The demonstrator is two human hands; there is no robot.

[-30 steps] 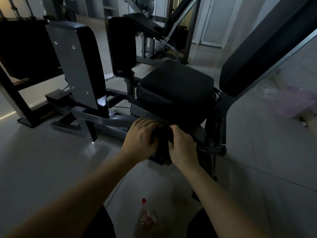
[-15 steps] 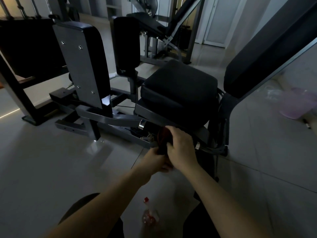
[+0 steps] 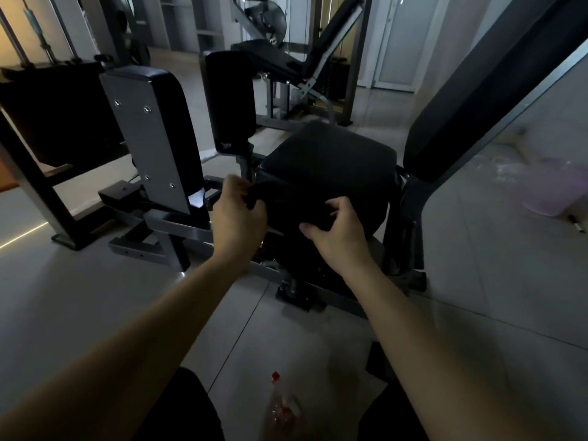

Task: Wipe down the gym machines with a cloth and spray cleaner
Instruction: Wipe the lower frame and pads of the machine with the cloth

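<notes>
Cloth [image 3: 288, 203], dark and bunched, stretches between both hands right at the front edge of the seat pad [image 3: 331, 157]. It is hard to tell from the black upholstery behind it. The left hand [image 3: 237, 218] has its fingers curled round the cloth's left end, at the seat pad's front left corner. The right hand [image 3: 337, 232] grips the other end, fingers folded over the top and thumb underneath, in front of the middle of the seat pad's front face. The two hands are apart, with the cloth spanning the gap. Both bare forearms reach in from the near side of the seat pad.

To the right of the seat pad, the long back pad [image 3: 496, 81] rises at a slant on a grey frame. To the left of the seat pad stands an upright thigh pad [image 3: 152, 135], its grey backing plate and bolts facing the camera. A second black pad [image 3: 230, 93] stands just beyond the seat pad's far left corner. Grey steel frame rails [image 3: 178, 226] run low under and to the left of the seat pad.

Well in front of the seat pad, on the tiled floor [image 3: 79, 313] between the person's knees, a clear spray bottle [image 3: 281, 409] with a red nozzle stands. Far to the right of the seat pad a pale pink basin [image 3: 553, 189] sits on the floor. Behind the seat pad stands another machine [image 3: 286, 58] with a black bench.
</notes>
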